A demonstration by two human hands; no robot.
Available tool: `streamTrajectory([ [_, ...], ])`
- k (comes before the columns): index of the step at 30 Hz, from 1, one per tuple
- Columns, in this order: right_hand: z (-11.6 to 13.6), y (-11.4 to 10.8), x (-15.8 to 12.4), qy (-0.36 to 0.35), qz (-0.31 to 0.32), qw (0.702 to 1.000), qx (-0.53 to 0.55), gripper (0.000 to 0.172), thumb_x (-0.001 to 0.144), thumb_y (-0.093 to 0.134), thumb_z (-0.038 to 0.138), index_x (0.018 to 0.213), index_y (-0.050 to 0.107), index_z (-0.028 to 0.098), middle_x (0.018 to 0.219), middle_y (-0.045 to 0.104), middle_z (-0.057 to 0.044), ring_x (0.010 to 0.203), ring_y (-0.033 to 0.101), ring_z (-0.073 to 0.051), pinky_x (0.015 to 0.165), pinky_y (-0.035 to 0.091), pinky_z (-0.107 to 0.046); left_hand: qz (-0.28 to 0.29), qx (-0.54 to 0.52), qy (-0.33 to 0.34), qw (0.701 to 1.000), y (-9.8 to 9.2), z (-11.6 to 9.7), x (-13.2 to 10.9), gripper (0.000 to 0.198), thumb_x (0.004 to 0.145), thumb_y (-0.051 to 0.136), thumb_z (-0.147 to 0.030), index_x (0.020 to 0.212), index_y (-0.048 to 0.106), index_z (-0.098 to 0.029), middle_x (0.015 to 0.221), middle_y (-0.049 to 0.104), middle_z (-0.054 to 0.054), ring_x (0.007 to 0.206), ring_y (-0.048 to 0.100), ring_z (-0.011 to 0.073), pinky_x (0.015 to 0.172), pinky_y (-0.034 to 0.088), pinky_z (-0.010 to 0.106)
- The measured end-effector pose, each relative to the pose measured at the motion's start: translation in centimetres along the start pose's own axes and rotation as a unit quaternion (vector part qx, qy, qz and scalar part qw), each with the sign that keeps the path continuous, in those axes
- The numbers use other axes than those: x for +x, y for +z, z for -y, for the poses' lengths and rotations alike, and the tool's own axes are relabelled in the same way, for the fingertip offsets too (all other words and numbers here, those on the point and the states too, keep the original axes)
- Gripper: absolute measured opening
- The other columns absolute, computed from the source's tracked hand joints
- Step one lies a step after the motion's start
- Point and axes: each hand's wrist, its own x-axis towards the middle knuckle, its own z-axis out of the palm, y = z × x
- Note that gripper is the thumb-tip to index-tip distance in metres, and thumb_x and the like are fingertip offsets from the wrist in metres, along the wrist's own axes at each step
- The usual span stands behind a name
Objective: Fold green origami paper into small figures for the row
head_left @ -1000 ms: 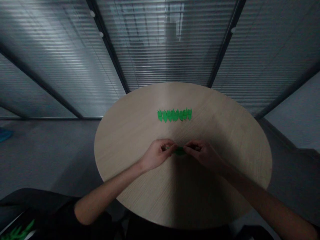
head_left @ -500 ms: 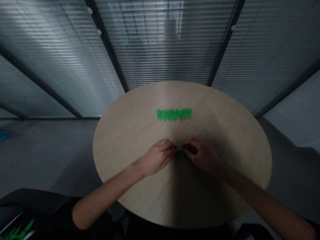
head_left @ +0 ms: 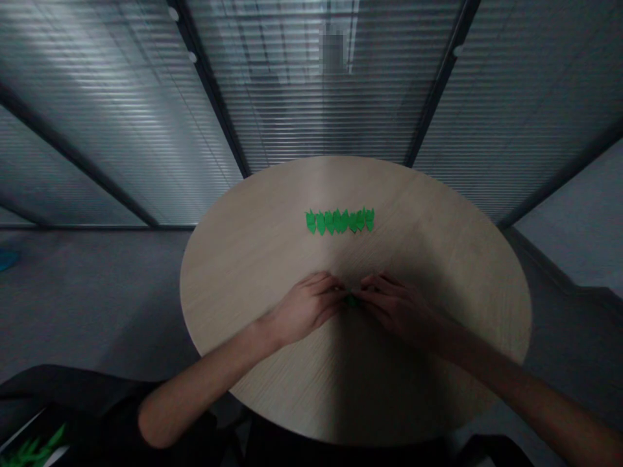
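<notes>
A small green folded paper piece (head_left: 351, 299) lies between my two hands near the middle of the round table (head_left: 253, 240). My left hand (head_left: 314, 303) pinches its left side with fingers closed. From the right, my right hand (head_left: 393, 305) has its thumb and fingers pressed together at the piece's other side. The fingers cover most of the paper. Farther back, several green folded paper pieces (head_left: 339, 222) stand side by side in a row, their pointed tips up and down.
Glass panels with blinds (head_left: 321, 117) rise behind the table. Something green in a dark container (head_left: 36, 451) shows at the bottom left. A blue object (head_left: 7, 260) is on the floor at the far left.
My right hand's fingers have straightened and drawn together, closing the gap between thumb and index finger. My left hand has barely moved.
</notes>
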Motion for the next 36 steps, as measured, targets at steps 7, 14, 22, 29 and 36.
streamTrajectory([
  [7,0.3,0.1,0.3,0.006,0.006,1.0,-0.014,0.028,0.096,0.052,0.011,0.115,0.07,0.021,0.103,0.067,-0.01,0.094,0.06,-0.025,0.084,0.054,-0.042,-0.029,0.004,0.004,1.0,0.2,-0.3,0.1,0.029,0.103,0.047,-0.029,0.111,0.07,-0.015,0.1,0.066,0.011,0.094,0.06,0.0232,0.085,0.053,0.038],
  [14,0.9,0.0,0.1,0.003,0.011,1.0,-0.022,0.028,0.097,0.051,0.011,0.117,0.069,0.018,0.103,0.066,-0.01,0.092,0.06,-0.025,0.088,0.053,-0.044,-0.034,0.008,0.004,0.999,0.5,-0.4,0.1,0.028,0.102,0.046,-0.025,0.103,0.072,-0.013,0.096,0.064,0.011,0.09,0.059,0.0229,0.081,0.053,0.036],
  [22,0.0,0.1,0.3,0.039,0.008,0.994,0.097,0.028,0.098,0.053,0.012,0.118,0.069,0.022,0.103,0.064,-0.008,0.098,0.061,-0.023,0.092,0.053,-0.04,-0.004,-0.004,-0.005,1.0,0.3,-0.6,0.0,0.027,0.103,0.046,-0.024,0.111,0.068,-0.012,0.11,0.068,0.012,0.099,0.061,0.023,0.091,0.055,0.038],
  [29,-0.3,0.8,0.0,0.053,-0.041,0.988,0.14,0.026,0.095,0.056,0.009,0.115,0.069,0.02,0.105,0.068,-0.007,0.097,0.064,-0.021,0.091,0.052,-0.037,0.005,0.015,0.017,1.0,0.0,-0.6,-0.3,0.026,0.104,0.046,-0.025,0.114,0.068,-0.015,0.114,0.071,0.009,0.105,0.061,0.023,0.095,0.055,0.039],
  [36,-0.4,0.9,-0.2,0.027,-0.037,0.995,0.092,0.016,0.097,0.06,0.018,0.108,0.07,0.02,0.101,0.068,-0.007,0.093,0.064,-0.022,0.085,0.054,-0.036,0.003,0.002,0.01,1.0,0.2,-0.6,0.2,0.027,0.103,0.047,-0.028,0.109,0.069,-0.014,0.105,0.07,0.01,0.097,0.061,0.0233,0.089,0.054,0.038],
])
